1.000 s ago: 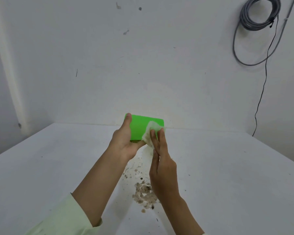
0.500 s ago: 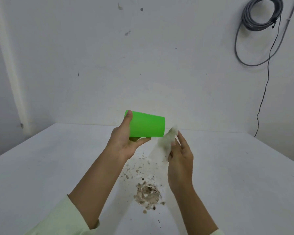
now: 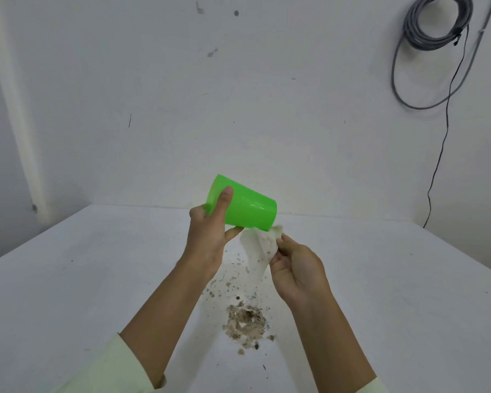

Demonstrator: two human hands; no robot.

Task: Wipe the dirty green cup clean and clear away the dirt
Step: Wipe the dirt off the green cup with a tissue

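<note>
A bright green cup is held in the air above the white table, lying on its side and tilted with one end down to the right. My left hand grips it near its left end, thumb across the front. My right hand pinches a crumpled white tissue soiled with brown specks; the tissue's top touches the cup's lower right end. A pile of brown-grey dirt lies on the table below both hands, with crumbs scattered toward the far side.
A white wall stands close behind the table's far edge. A coil of grey cable hangs at the upper right, with a thin black wire running down the wall.
My left hand has turned the cup, tilting its right end downward. My right hand pulled the tissue off the cup's side, dropped lower right, then brought it up under the cup's right end.
</note>
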